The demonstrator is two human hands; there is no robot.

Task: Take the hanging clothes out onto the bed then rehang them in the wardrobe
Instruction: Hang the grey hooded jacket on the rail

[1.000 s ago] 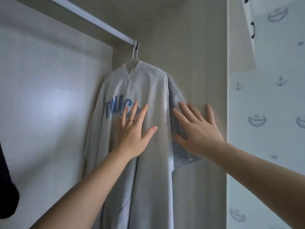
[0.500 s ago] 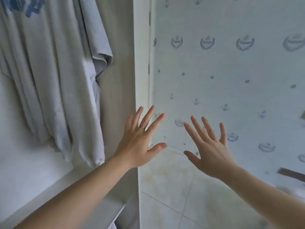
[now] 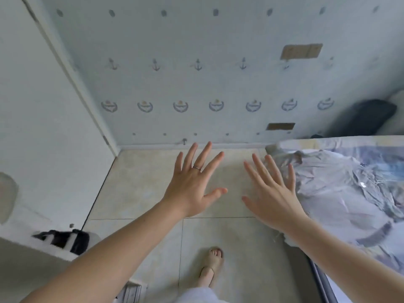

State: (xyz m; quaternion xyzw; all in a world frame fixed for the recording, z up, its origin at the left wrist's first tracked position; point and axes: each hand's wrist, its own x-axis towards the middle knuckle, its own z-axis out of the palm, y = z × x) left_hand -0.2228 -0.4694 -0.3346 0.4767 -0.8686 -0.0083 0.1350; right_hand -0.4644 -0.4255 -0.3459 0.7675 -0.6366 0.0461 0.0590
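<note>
Pale clothes (image 3: 349,193) lie heaped on the bed (image 3: 360,142) beside the right hand (image 3: 273,193), it and the left hand (image 3: 192,184) both spread, empty; a careless grab could drag some onto the floor (image 3: 142,193).

Both hands spread, empty, over tiled floor (image 3: 142,189): left hand (image 3: 192,186), right hand (image 3: 273,197). Clothes (image 3: 341,189) heaped on bed (image 3: 328,141) at right.

Anchor wallpaper (image 3: 196,84), tiled floor (image 3: 140,189), perhaps a dark cushion (image 3: 369,114).
</note>
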